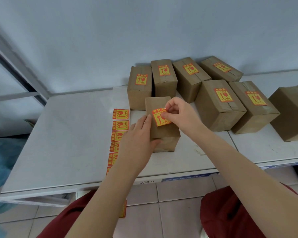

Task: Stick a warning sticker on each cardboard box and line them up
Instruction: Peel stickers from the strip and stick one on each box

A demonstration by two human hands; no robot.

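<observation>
The light is even and soft, with weak shadows beside the boxes [220, 103]; the edges bend and look blurred.

One wide-angle camera, worn on the person's head, looked forward and steeply down at the tabletop [72, 134] from above its near edge. It sat close. Both forearms [239, 160] ran in from the bottom of the view. The left hand [136, 136] and right hand [179, 114] met at a box [167, 133] just beyond that edge, near enough that the arrow and glass on the sticker [158, 120] showed plainly. Below the tabletop's near edge lay knees [230, 217] and floor tiles [175, 212]; beyond its far edge the wall [144, 31] filled the upper half.
</observation>
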